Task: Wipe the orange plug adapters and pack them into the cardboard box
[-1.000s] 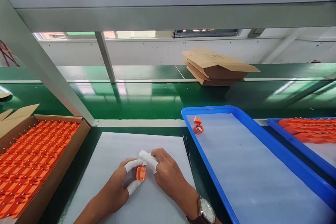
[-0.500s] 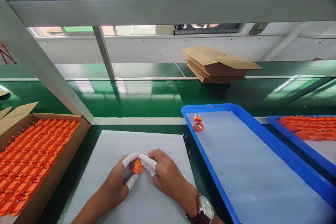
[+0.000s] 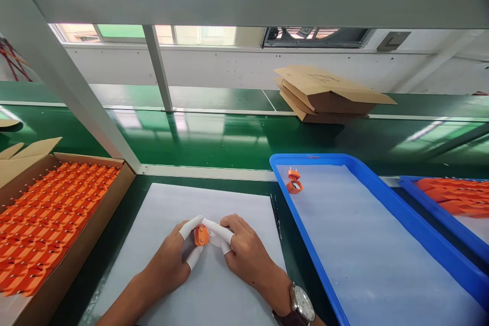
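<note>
My left hand, with white finger cots on thumb and fingertip, pinches a small orange plug housing just above the white work sheet. Small metallic dots show on the housing's face. My right hand also wears white finger cots, and a watch sits on that wrist. Its index fingertip meets the left fingertip at the top of the housing. Beneath the right fingers is something whitish and translucent, too covered to name.
At left stands a cardboard box filled with rows of orange parts. A blue tray on the right bears orange plug pieces in its far corner. Another blue tray holds more. Folded cartons lie behind; a metal post slants at left.
The view has tipped and shifted slightly, moving the surroundings in frame. The orange housing has turned a little between my fingers, and both hands stay together over the sheet.
</note>
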The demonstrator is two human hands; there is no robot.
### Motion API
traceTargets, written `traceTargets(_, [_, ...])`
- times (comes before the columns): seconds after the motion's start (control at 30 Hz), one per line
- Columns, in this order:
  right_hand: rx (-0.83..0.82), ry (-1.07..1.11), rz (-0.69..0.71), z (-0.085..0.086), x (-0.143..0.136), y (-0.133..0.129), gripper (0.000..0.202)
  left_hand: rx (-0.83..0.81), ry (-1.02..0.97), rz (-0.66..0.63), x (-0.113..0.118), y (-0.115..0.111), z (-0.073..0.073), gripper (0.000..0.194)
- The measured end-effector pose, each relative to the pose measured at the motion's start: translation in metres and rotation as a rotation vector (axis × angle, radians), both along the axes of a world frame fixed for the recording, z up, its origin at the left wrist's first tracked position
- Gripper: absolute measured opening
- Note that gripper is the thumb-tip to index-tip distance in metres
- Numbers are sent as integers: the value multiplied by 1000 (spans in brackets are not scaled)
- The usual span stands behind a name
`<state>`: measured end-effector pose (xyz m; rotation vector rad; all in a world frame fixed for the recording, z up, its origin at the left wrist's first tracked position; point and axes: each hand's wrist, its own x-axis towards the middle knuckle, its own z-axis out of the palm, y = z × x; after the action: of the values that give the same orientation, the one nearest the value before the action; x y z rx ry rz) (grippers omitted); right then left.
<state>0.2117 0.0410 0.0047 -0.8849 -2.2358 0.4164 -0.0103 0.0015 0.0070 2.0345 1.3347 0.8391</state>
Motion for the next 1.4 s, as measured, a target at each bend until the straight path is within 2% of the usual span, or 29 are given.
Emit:
traceTargets(0.17, [-19,0,86,1,-3,-2,38,56,-36,27,0,2,-4,57])
traceTargets(0.6, [32,44,163,1,-8,-8,42,166,3,151,-2,5,-8,63])
traceTargets(0.83, [41,18,200,4,-12,-12,43,174,22,137,-1,4,-9,70])
traceTargets(0.9, [50,-19,155,1,-10,-9,42,168,22,125,-2,3,-8,68])
traceTargets(1.07, [92,-161,-153,-9,4,6,41,91,61,171,-5,4,-1,63])
traceTargets(1.13, [75,-251,-226,-12,9,10,44,65,83,198,-7,5,0,64])
traceTargets(1.27, [27,-335,-252,-20,10,15,47,57,113,225,-8,5,1,62])
traceTargets(1.4, [-5,-306,-232,-28,6,19,45,63,131,246,-7,5,0,58])
